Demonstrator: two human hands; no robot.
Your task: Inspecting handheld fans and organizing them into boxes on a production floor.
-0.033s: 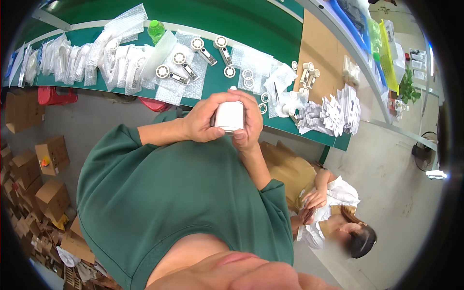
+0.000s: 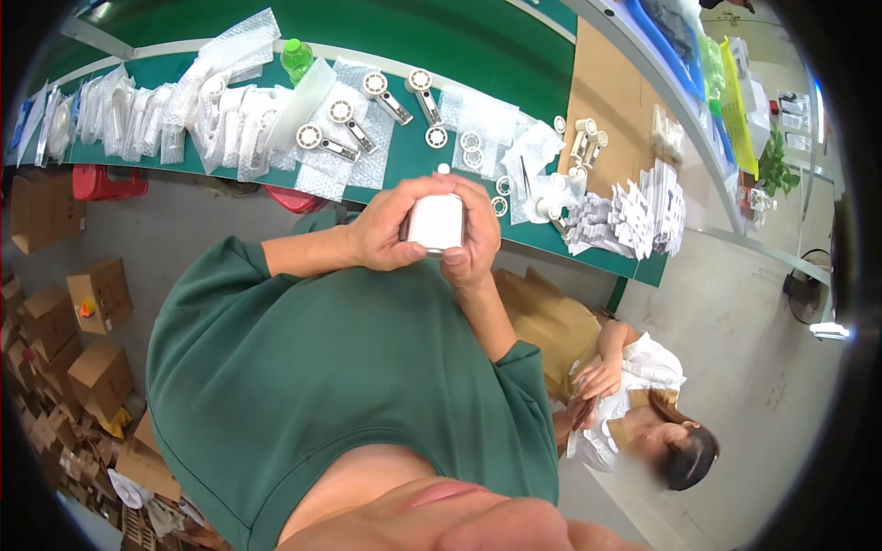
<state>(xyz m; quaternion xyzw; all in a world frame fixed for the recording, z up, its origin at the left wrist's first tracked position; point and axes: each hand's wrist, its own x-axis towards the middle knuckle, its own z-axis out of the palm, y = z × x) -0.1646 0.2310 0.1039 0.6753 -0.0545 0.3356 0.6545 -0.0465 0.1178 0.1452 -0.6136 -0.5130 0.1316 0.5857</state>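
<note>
Both my hands clasp a white cylindrical piece (image 2: 435, 220) in front of my chest, near the table's front edge. Its smooth round side and a thin grey line at its lower end show; the rest is hidden by my fingers. My left hand (image 2: 384, 228) wraps it from the left, thumb along its lower edge. Around the right side curls my right hand (image 2: 480, 230), thumb pointing at the lower end. A small white knob (image 2: 444, 169) peeks out just beyond my fingertips; whether it belongs to the held piece, I cannot tell.
On the green table (image 2: 404, 163) lie several white handheld fans (image 2: 375, 84), loose white rings (image 2: 471, 142), bubble-wrapped items (image 2: 184, 115), tweezers (image 2: 525, 174) and folded white papers (image 2: 625, 220). A green bottle (image 2: 297, 61) stands behind. To my right sits a co-worker (image 2: 634, 395); cartons (image 2: 99, 376) fill the left floor.
</note>
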